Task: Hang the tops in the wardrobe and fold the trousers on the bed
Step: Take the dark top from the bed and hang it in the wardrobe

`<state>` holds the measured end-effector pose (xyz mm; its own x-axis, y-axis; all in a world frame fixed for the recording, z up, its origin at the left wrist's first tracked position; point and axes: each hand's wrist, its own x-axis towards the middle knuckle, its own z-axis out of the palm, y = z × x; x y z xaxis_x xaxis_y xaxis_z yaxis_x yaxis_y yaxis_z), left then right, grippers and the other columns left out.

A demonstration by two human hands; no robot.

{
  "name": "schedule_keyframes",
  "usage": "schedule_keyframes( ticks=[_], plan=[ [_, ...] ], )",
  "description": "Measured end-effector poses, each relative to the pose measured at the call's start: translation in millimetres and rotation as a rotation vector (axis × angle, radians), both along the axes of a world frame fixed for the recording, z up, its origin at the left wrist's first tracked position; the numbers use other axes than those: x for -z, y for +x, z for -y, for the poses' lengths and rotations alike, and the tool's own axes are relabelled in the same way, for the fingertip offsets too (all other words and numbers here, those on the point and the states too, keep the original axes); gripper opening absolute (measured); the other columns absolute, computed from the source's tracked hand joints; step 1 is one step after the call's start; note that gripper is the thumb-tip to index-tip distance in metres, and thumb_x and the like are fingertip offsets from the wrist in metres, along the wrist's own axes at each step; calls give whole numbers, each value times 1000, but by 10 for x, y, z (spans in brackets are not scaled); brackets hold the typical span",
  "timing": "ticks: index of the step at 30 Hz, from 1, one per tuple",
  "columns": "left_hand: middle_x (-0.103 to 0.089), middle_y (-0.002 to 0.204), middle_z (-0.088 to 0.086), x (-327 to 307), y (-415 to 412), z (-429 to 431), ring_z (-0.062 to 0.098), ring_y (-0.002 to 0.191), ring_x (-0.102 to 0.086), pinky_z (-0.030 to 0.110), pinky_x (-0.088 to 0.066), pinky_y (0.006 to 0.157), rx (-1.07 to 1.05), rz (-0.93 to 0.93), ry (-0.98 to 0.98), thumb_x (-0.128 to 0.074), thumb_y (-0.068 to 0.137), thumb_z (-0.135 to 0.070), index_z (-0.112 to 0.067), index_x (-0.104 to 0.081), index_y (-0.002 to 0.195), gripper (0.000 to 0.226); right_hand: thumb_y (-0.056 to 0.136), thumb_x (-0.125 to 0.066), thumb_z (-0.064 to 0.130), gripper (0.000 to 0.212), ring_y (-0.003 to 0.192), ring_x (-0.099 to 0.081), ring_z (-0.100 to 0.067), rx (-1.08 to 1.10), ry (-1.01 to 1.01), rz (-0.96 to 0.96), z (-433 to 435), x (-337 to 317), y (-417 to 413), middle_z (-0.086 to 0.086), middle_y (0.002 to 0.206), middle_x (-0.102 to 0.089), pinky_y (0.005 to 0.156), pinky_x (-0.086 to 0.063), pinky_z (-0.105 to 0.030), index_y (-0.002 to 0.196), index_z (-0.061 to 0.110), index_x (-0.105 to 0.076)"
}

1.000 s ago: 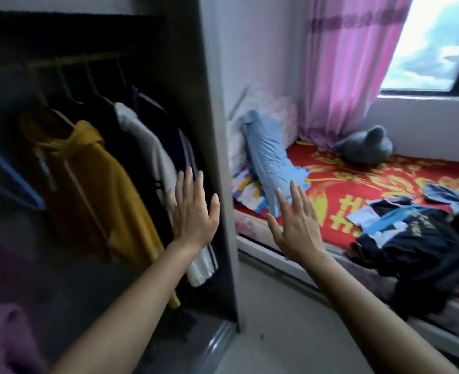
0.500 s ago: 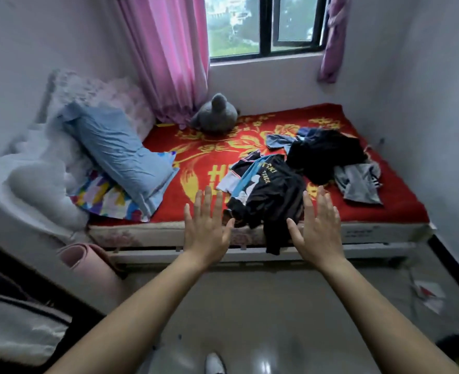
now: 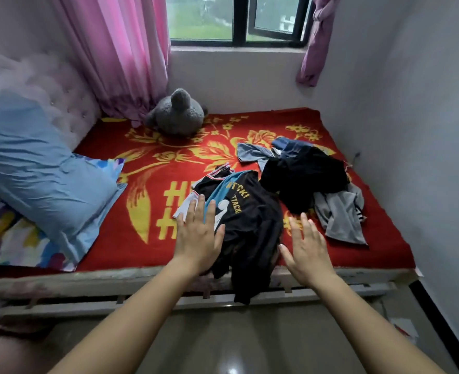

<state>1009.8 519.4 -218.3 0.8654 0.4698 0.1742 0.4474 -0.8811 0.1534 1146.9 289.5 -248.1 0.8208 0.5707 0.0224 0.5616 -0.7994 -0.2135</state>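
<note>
The 2 hands hold nothing. The left hand (image 3: 198,236) and the right hand (image 3: 306,247) are spread flat, fingers straight, palms down. Between them lies a crumpled black jersey top with yellow lettering and a light-blue panel (image 3: 252,225). Its hem hangs over the edge of the red flower-patterned bed blanket (image 3: 166,168). Just beyond the right hand are a heap of black clothing (image 3: 304,176) and a grey garment with striped cuffs (image 3: 339,214). Whether the left fingertips touch the jersey is unclear.

A daylit window (image 3: 201,17) sits at twelve o'clock, pink curtain (image 3: 120,55) at eleven, pale wall (image 3: 425,103) at two, glossy grey floor (image 3: 223,341) at six.
</note>
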Motion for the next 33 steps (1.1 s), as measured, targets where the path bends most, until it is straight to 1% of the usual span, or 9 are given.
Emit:
schedule_keyframes(
  ticks=[5, 10, 15, 18, 21, 25, 26, 30, 33],
  plan=[
    [-3, 165, 10, -2, 1040, -300, 26, 152, 1, 51, -12, 120, 19, -93, -11, -25, 101, -52, -18, -10, 157, 67, 100, -43, 50, 74, 153, -5, -30, 76, 38, -45, -35, -58, 903, -12, 166, -2, 122, -12, -44, 159, 20, -9],
    [0, 165, 7, 144, 2026, -319, 25, 152, 1, 53, -14, 119, 38, -148, -21, -24, 101, -51, -19, -9, 157, 67, 101, -45, 48, 75, 153, -4, -28, 132, 83, -173, 12, 104, 1879, -11, 167, -1, 124, -14, -46, 160, 19, -8],
    [3, 165, 5, 377, 2926, -278, 23, 152, 1, 50, -12, 121, -28, -189, -26, -23, 101, -52, -20, -6, 157, 67, 102, -43, 47, 74, 152, -8, -28, 86, 73, -264, -148, 293, 2966, -11, 166, -6, 123, -17, -45, 160, 18, -8],
    [0, 165, 4, 409, 3337, -233, 22, 152, 0, 48, -10, 121, -63, -186, -36, -26, 101, -51, -21, -8, 157, 66, 101, -42, 48, 73, 152, -12, -27, 23, 54, -291, -247, 348, 3531, -10, 166, -10, 121, -21, -42, 160, 19, -9],
    [-4, 165, 5, 440, 3652, -259, 22, 152, -2, 47, -12, 121, -102, -206, -67, -29, 101, -49, -20, -13, 157, 65, 102, -42, 47, 71, 151, -15, -26, 2, 35, -345, -413, 395, 4041, -10, 165, -13, 119, -25, -42, 160, 19, -10],
    [-21, 162, 11, 626, 3886, -373, 28, 149, -19, 50, -26, 116, -137, -195, -80, -40, 101, -44, -14, -32, 153, 60, 102, -41, 47, 72, 150, -18, -25, -8, 31, -436, -676, 587, 4413, -9, 164, -16, 118, -28, -43, 160, 18, -10],
    [-22, 161, 12, 697, 3938, -432, 29, 149, -21, 51, -28, 115, -138, -214, -80, -43, 100, -43, -13, -34, 152, 60, 102, -42, 47, 72, 149, -20, -26, -13, 31, -456, -734, 665, 4466, -9, 163, -18, 117, -29, -44, 159, 18, -10],
    [-13, 163, 11, 1162, 4087, -733, 28, 150, -13, 47, -25, 116, -167, -387, -124, -37, 101, -45, -16, -24, 155, 62, 101, -47, 44, 69, 143, -35, -27, 33, 54, -610, -941, 1133, 4570, -9, 157, -32, 114, -33, -41, 158, 16, -20],
    [-14, 163, 12, 1653, 4231, -928, 29, 150, -14, 47, -24, 117, -160, -396, -202, -40, 101, -40, -15, -26, 154, 60, 98, -53, 41, 63, 136, -45, -27, 184, 89, -722, -1055, 1590, 4562, -11, 150, -43, 110, -36, -37, 153, 17, -33]
  ],
)
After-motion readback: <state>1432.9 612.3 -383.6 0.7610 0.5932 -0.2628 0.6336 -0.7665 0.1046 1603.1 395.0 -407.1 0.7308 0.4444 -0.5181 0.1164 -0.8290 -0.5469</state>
